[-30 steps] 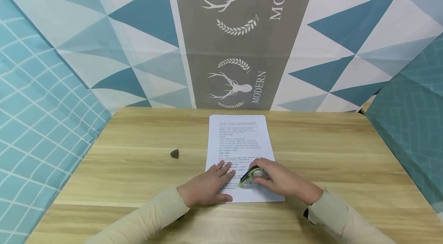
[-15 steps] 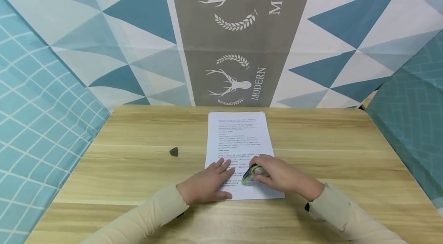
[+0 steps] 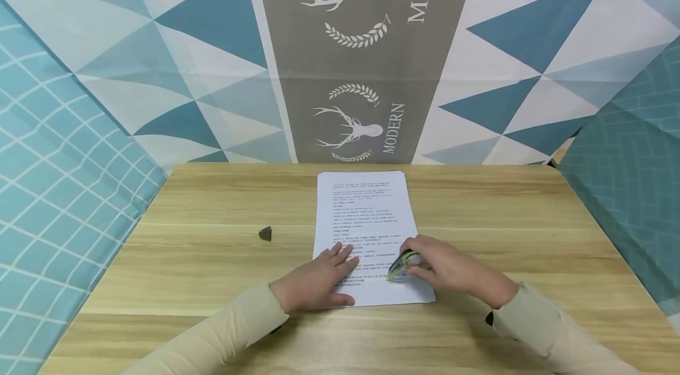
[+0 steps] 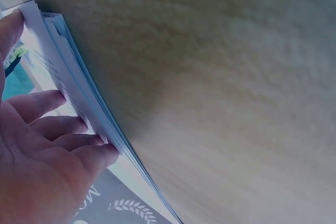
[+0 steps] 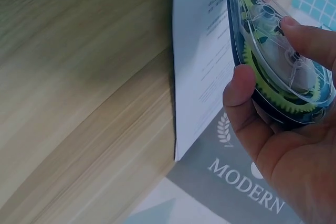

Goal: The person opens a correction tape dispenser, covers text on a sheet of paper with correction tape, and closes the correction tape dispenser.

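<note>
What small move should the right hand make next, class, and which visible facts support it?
Probably a short pull of the correction tape toward the right edge of the page. The right hand grips it, tip angled down near the lower printed lines; bare paper lies right of it, and the left hand rests spread on the page.

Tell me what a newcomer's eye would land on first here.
Most likely the grey panel with white deer heads and "MODERN" lettering, hanging behind the wooden table. Next, the clear-and-green dispenser in the right hand, over the lower part of the printed paper stack, while the left hand rests on its lower left. A small dark piece stands out on the bare wood left of the stack.
</note>
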Demonstrator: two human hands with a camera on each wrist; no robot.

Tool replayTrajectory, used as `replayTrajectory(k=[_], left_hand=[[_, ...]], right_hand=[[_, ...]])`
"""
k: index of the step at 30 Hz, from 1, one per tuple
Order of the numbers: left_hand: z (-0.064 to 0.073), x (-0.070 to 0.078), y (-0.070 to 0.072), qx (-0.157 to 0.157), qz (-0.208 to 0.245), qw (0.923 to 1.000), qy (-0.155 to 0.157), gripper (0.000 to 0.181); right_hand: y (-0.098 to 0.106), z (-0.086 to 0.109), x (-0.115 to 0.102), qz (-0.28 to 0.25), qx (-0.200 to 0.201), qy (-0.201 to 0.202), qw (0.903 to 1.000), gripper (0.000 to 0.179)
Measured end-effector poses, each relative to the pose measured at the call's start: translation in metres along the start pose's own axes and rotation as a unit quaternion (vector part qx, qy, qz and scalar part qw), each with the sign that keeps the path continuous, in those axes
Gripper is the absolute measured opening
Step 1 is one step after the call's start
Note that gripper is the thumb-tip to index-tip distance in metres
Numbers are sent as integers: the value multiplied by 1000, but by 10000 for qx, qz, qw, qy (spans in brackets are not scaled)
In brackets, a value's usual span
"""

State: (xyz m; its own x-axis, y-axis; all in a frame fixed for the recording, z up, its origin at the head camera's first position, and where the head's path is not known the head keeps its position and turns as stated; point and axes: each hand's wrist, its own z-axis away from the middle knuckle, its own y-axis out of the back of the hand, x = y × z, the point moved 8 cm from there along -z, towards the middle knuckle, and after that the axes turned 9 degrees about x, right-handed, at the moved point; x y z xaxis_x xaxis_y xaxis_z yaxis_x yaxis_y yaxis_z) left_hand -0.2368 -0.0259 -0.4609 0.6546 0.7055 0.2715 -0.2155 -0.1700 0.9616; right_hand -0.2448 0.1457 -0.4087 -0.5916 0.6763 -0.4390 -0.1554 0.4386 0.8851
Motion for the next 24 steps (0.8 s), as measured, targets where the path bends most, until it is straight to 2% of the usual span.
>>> replayTrajectory(k=[14,24], left_hand=[[0,1,1,28,63,10000,10,74],[0,-1,-1,-29,95,9999,41,74]], right_hand=[[17,18,21,90,127,-175,9997,21],[20,27,30,112,-4,-385,9992,24]])
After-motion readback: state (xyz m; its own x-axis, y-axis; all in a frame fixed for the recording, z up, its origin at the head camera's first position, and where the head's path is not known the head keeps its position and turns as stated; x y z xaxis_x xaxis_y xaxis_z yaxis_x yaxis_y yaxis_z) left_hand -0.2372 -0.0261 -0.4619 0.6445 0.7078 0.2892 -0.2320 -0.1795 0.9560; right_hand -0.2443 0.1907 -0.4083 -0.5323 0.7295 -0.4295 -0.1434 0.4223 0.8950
